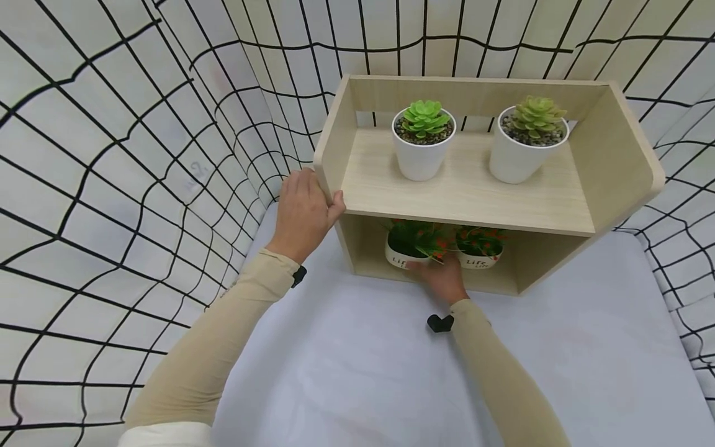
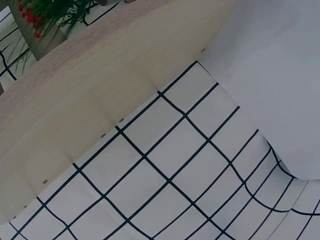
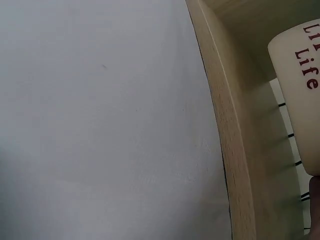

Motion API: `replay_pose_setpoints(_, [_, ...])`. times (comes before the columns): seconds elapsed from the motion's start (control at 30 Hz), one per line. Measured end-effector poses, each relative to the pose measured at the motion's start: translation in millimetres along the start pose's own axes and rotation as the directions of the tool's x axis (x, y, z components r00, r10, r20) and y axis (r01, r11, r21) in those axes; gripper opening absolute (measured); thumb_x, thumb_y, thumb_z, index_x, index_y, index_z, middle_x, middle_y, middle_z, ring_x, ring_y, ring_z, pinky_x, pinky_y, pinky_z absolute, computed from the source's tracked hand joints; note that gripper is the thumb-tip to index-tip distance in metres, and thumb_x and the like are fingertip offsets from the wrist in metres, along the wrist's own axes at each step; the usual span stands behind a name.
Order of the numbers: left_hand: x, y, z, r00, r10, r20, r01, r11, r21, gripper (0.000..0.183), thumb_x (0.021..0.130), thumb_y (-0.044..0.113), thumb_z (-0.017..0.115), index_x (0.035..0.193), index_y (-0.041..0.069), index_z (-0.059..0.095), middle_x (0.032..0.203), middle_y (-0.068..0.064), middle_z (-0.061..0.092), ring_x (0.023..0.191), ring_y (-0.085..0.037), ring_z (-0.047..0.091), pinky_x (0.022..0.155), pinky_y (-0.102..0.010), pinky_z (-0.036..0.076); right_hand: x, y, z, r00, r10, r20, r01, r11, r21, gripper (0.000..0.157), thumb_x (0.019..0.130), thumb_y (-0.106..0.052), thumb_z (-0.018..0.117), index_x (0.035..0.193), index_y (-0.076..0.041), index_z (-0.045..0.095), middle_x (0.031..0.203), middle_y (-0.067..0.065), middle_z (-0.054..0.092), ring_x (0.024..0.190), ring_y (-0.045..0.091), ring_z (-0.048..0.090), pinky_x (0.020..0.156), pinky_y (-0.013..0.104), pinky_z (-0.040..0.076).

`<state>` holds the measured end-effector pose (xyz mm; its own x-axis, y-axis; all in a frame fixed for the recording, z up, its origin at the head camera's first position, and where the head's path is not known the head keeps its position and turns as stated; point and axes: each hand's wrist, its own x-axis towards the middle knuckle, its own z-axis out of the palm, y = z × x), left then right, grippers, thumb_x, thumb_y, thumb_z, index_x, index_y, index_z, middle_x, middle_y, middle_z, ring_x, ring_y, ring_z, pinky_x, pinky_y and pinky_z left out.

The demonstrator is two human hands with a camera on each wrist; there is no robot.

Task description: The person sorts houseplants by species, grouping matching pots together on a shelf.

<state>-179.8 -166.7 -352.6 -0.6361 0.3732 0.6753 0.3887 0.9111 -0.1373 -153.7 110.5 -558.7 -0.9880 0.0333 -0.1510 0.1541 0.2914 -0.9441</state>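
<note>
A two-tier wooden shelf (image 1: pixel 469 214) stands on the white surface. My left hand (image 1: pixel 304 211) grips its left side panel, thumb at the front edge and fingers along the outside. Inside the lower tier are two white flowerpots lettered "Life", the left flowerpot (image 1: pixel 398 256) and the right flowerpot (image 1: pixel 476 260), with red-and-green artificial plants. My right hand (image 1: pixel 444 279) holds the left flowerpot at its lower right, thumb on its front; the other fingers are partly hidden by foliage. In the right wrist view a fingertip (image 3: pixel 315 200) meets the lettered pot (image 3: pixel 300 100).
On the upper tier stand two white pots with green succulents, a left one (image 1: pixel 421 149) and a right one (image 1: pixel 519 152). Black-gridded white cloth (image 1: pixel 139 186) rises at the left, back and right. White cloth (image 1: pixel 346 360) covers the surface in front of the shelf.
</note>
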Motion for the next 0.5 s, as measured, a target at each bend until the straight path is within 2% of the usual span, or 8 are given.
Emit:
replay_pose_setpoints(0.17, [0.0,1.1,-0.6,1.0,-0.004,-0.005,0.004,1.0,-0.01,0.035,0.095,0.028,0.047,0.089,-0.006,0.051,0.088,-0.02,0.054,0.077,-0.033,0.044,0.069,-0.04,0.039,13.0,1.7,1.9,1.0,-0.01,0.002,0.011,0.999,-0.053,0.084,0.069,-0.054,0.081,0.137,-0.014,0.051,0.14,0.008,0.056,0.129,0.028,0.054,0.105,0.045,0.047])
replay_pose_setpoints(0.37, [0.6,2.5,-1.9,1.0,0.003,-0.007,-0.003,1.0,0.008,0.034,0.095,0.028,0.047,0.089,-0.005,0.052,0.089,-0.019,0.055,0.078,-0.032,0.046,0.069,-0.04,0.04,20.5,1.8,9.8,0.999,-0.043,-0.011,0.043,0.997,-0.057,0.088,0.069,-0.048,0.083,0.14,-0.01,0.047,0.147,0.013,0.049,0.137,0.035,0.047,0.109,0.046,0.044])
replay_pose_setpoints(0.5, [-0.3,2.7,-1.3,1.0,-0.007,-0.002,0.007,1.0,0.004,0.034,0.095,0.028,0.048,0.091,-0.006,0.052,0.091,-0.019,0.055,0.078,-0.032,0.046,0.07,-0.041,0.041,23.0,3.4,14.6,1.0,-0.025,0.002,0.025,0.995,-0.093,0.093,0.07,-0.051,0.082,0.143,-0.01,0.042,0.148,0.016,0.048,0.138,0.036,0.046,0.111,0.046,0.042])
